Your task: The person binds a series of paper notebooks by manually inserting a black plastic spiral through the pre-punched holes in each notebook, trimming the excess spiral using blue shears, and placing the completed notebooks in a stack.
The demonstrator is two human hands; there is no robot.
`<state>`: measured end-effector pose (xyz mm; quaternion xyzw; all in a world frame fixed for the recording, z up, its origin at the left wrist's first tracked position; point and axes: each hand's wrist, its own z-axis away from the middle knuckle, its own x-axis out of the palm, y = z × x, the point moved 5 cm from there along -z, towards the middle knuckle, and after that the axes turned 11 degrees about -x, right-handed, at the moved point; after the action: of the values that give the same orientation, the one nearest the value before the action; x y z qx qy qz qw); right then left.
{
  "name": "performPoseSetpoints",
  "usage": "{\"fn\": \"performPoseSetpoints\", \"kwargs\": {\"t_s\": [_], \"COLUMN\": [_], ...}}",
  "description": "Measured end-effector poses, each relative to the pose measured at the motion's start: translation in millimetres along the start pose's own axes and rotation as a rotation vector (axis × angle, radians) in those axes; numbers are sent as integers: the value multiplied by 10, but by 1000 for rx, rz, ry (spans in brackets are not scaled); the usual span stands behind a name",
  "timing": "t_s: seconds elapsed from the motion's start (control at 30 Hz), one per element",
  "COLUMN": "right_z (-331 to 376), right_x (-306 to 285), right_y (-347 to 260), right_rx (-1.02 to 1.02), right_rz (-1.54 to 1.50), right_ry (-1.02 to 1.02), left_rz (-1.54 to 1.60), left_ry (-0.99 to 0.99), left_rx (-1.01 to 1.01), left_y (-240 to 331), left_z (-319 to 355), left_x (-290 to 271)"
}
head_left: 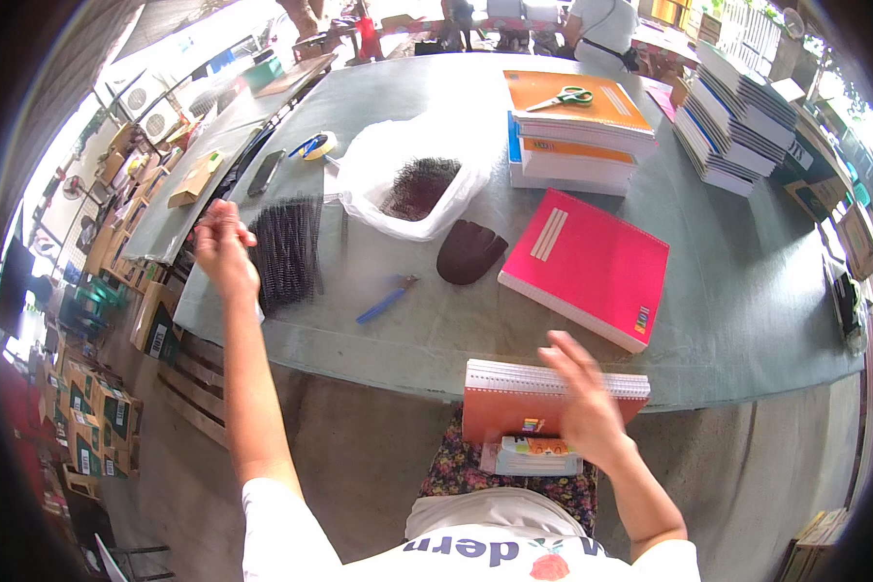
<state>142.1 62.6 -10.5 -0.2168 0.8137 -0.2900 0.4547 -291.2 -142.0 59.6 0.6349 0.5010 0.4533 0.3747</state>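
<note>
Standing on edge at the person's lap, a thick orange-brown notebook (500,412) shows its coiled edge toward the top, just beside the near rim of the tabletop (727,320). Over its right part is the right hand (592,412), blurred, its fingers stretched out beyond the coiled edge; whether they touch or grip the notebook I cannot tell. Below the notebook sit a small light-coloured packet (538,461) and a flowered cloth (448,470).

The left hand (226,254) is up at the left side of the tabletop, fingers close together and partly bent, just beside a bundle of black coils (289,254); I cannot tell whether it holds one.

Past the lap, a pink notebook (589,267) lies flat and askew. Left of it are a dark rounded pad (470,254) and a blue-handled cutting tool (386,299). Behind them, an open white plastic bag (393,136) contains a tangle of black bits (422,189). A phone (266,173) and a tape roll (320,145) lie near the coils.

Farther back, green-handled scissors (572,95) rest on a pile of notebooks (592,150), with another tall stack (732,126) to the right. Cardboard boxes (97,417) stand at far left, and another person (606,24) is beyond the tabletop.
</note>
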Motion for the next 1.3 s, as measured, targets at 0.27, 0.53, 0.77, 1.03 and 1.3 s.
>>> {"fn": "performPoseSetpoints", "kwargs": {"t_s": [0.27, 0.53, 0.77, 1.03, 1.3], "right_z": [-276, 106, 253, 250, 214], "right_x": [631, 599, 620, 618, 616], "right_y": [180, -42, -114, -102, -137], "right_rx": [5, -448, -563, -554, -490], "right_rz": [230, 522, 517, 465, 431], "right_ry": [-225, 129, 203, 135, 134], "left_rz": [-224, -376, -426, -421, -725], "left_ry": [231, -903, -1061, -1073, -1170], "left_rx": [748, -420, -771, -817, -473], "left_y": [1273, -17, -557, -663, -104], "left_z": [818, 2224, 2800, 2909, 2690], "left_x": [-14, 496, 307, 245, 770]}}
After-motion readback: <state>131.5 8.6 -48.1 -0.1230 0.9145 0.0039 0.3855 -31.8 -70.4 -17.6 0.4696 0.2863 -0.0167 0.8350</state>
